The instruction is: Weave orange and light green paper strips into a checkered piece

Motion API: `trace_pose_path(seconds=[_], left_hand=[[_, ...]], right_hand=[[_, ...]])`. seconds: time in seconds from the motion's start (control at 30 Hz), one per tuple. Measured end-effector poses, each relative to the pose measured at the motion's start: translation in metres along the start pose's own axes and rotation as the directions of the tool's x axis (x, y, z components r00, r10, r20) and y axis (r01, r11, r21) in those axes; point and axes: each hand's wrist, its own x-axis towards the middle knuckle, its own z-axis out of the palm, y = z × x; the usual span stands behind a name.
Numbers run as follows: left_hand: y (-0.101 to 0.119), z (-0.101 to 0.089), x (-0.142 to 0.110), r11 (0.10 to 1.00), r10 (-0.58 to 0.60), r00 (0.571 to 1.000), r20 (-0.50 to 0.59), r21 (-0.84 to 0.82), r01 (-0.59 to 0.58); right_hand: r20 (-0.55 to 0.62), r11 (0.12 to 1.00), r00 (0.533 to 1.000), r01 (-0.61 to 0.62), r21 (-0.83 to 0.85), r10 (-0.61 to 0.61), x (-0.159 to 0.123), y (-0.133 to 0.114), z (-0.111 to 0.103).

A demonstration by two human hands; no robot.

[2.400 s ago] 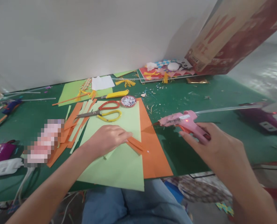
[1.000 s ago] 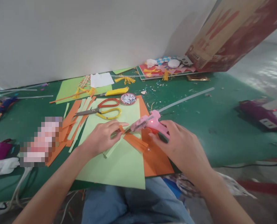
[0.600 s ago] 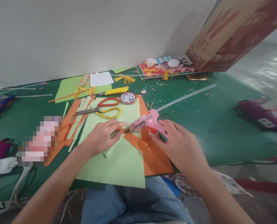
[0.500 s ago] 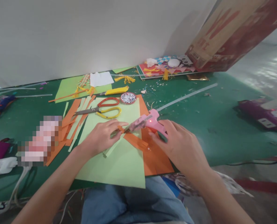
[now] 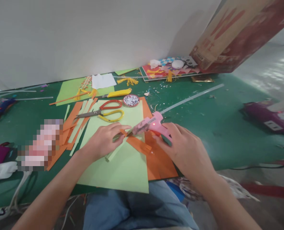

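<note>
Glue gun [image 5: 159, 125] is pink, pretty grubby toward the nozzle, little red light on, clear glue stick [image 5: 192, 99] poking out the back. Right hand [image 5: 187, 145] has its grip curled round the handle. Left hand's [image 5: 106, 139] grip is nearly closed, pinching a folded orange paper strip [image 5: 137, 144] right at the nozzle, above the pale green sheet [image 5: 123, 174] on the desk [image 5: 204, 127].

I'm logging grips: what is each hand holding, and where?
The right hand holds the pink glue gun by its handle; the left hand pinches the orange strip near its upper end.
</note>
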Motion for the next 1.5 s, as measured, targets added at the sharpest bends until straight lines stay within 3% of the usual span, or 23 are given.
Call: trace_pose_path(seconds=[0.2, 0.4, 0.7, 1.07, 1.33, 1.5], left_hand=[[0.005, -0.007, -0.001, 0.997, 0.046, 0.998, 0.050, -0.065, -0.042], [0.004, 0.000, 0.001, 0.999, -0.041, 0.999, 0.002, -0.035, 0.041], [0.011, 0.000, 0.006, 0.987, -0.157, 0.987, 0.026, -0.016, 0.158], [0.017, -0.001, 0.009, 0.985, -0.160, 0.986, 0.038, 0.067, 0.157], [0.026, 0.000, 0.008, 0.979, -0.138, 0.989, 0.044, 0.155, 0.130], [0.025, 0.001, 0.008, 0.985, -0.149, 0.989, 0.008, 0.087, 0.148]], right_hand=[[0.010, 1.000, 1.000, 0.002, -0.007, -0.002, -0.001, 0.000, -0.001], [0.000, 1.000, 1.000, -0.022, -0.012, 0.022, -0.001, -0.001, -0.002], [-0.012, 0.998, 0.998, -0.055, -0.001, 0.055, -0.002, 0.002, -0.002], [-0.063, 0.995, 0.993, -0.104, -0.008, 0.103, -0.004, 0.016, -0.010], [-0.032, 0.976, 0.976, -0.216, 0.004, 0.216, -0.005, 0.029, -0.017], [0.004, 0.932, 0.932, -0.362, -0.008, 0.362, -0.001, 0.035, -0.025]])
